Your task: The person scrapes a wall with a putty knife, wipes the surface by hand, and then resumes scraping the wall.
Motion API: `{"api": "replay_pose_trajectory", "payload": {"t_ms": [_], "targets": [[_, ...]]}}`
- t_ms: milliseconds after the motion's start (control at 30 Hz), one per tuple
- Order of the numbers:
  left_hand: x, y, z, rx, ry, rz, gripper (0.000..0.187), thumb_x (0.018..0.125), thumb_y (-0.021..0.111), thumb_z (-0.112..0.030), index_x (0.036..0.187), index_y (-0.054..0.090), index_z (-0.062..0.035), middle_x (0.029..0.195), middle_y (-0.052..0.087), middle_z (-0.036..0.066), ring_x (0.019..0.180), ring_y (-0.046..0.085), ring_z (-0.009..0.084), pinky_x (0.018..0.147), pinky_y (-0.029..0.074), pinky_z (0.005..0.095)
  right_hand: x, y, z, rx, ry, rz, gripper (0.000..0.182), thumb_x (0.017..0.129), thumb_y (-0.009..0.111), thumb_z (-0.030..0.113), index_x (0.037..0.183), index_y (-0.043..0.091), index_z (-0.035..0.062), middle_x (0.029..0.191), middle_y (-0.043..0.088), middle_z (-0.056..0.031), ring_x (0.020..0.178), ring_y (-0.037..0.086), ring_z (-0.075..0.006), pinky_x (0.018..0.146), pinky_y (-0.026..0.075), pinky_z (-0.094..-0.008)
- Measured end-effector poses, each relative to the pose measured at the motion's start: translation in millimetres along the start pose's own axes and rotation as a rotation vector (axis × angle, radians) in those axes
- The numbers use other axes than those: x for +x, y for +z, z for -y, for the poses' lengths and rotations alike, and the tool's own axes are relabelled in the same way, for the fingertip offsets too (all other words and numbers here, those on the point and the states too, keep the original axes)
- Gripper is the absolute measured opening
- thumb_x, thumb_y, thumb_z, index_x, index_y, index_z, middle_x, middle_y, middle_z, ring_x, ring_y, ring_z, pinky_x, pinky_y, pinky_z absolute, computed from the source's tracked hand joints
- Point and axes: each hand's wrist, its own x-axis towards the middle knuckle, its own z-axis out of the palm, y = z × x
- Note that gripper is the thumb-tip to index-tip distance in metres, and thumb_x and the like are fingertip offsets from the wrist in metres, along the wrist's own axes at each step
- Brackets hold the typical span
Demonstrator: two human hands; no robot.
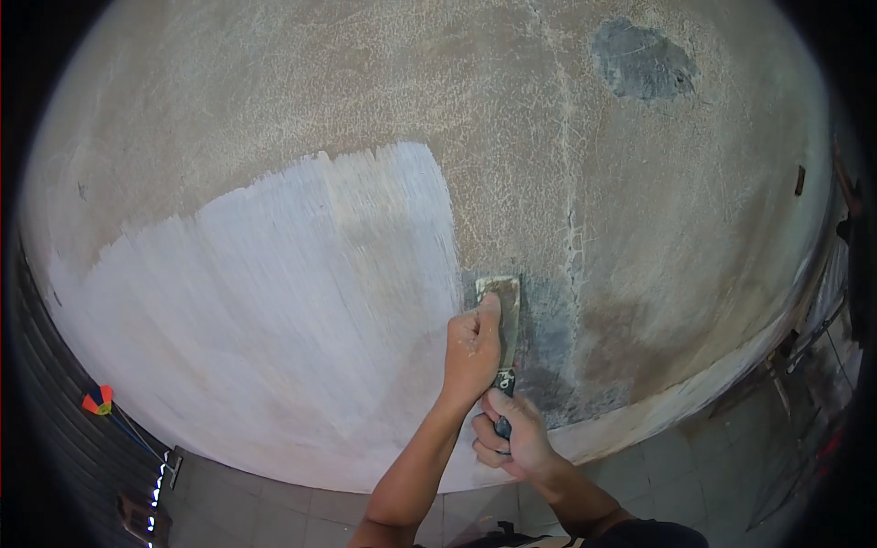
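A putty knife point(512, 315) with a metal blade and a dark handle stands upright against the wall point(365, 82), blade end up. My right hand point(521, 437) is wrapped round the handle. Higher up, my left hand point(470, 356) is closed at the blade, its thumb pressed along the metal. Whitish residue marks the blade tip. Left of the knife, a broad white coat point(274, 283) covers the lower wall. Behind and right of the blade lies a dark grey patch point(548, 338).
A crack point(571, 219) runs down the wall, right of the knife. Higher up is another grey patch point(644, 59). A tiled floor point(658, 466) lies below. At left are corrugated sheeting point(55, 402) and an orange and blue object point(98, 399) on a pole.
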Motion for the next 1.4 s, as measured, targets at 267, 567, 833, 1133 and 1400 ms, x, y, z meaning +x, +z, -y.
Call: {"api": "replay_pose_trajectory", "payload": {"t_ms": [267, 567, 833, 1133, 1400], "targets": [[-0.5, 6.7, 5.2, -0.017, -0.031, -0.004, 0.051, 0.099, 0.046, -0.04, 0.07, 0.058, -0.0003, 0.054, 0.053, 0.006, 0.042, 0.054, 0.0141, 0.039, 0.043, 0.0276, -4.2, -2.2, 5.1, 0.046, -0.009, 0.023, 0.032, 0.101, 0.04, 0.041, 0.084, 0.04, 0.0147, 0.049, 0.03, -0.0008, 0.035, 0.018, -0.01, 0.035, 0.015, -0.0282], [-1.5, 14.3, 6.2, -0.028, -0.006, -0.038, 0.05, 0.099, 0.047, -0.039, 0.068, 0.057, -0.0011, 0.055, 0.054, 0.006, 0.042, 0.053, 0.0137, 0.038, 0.043, 0.0276, -7.2, -6.8, 9.8, 0.064, 0.023, 0.012, 0.033, 0.101, 0.04, 0.041, 0.082, 0.041, 0.0143, 0.048, 0.029, -0.0006, 0.034, 0.018, -0.0103, 0.034, 0.015, -0.0287], [-4.2, 14.7, 6.7, -0.004, -0.034, -0.046, 0.049, 0.099, 0.047, -0.038, 0.07, 0.057, -0.0003, 0.054, 0.053, 0.006, 0.041, 0.053, 0.0143, 0.038, 0.043, 0.0278, -9.0, -8.4, 9.3, -0.002, -0.007, 0.013, 0.032, 0.101, 0.04, 0.041, 0.083, 0.041, 0.0143, 0.047, 0.029, -0.0008, 0.034, 0.017, -0.0099, 0.034, 0.016, -0.0286], [-4.0, 13.2, 7.8, 0.0, -0.015, -0.044, 0.051, 0.099, 0.047, -0.04, 0.069, 0.057, -0.0002, 0.054, 0.053, 0.007, 0.041, 0.053, 0.0144, 0.039, 0.044, 0.0281, -9.2, -9.1, 10.6, 0.007, -0.002, 0.04, 0.031, 0.102, 0.039, 0.039, 0.084, 0.038, 0.0142, 0.049, 0.03, -0.0009, 0.036, 0.019, -0.0097, 0.035, 0.017, -0.0269], [-3.8, 10.8, 2.3, -0.007, -0.025, -0.025, 0.052, 0.099, 0.046, -0.041, 0.068, 0.057, -0.0006, 0.054, 0.054, 0.006, 0.042, 0.054, 0.0146, 0.039, 0.043, 0.0283, -6.0, -5.8, 9.0, 0.02, -0.005, 0.041, 0.03, 0.102, 0.041, 0.038, 0.084, 0.038, 0.0138, 0.048, 0.031, -0.0016, 0.035, 0.021, -0.0099, 0.035, 0.017, -0.0272]]}}
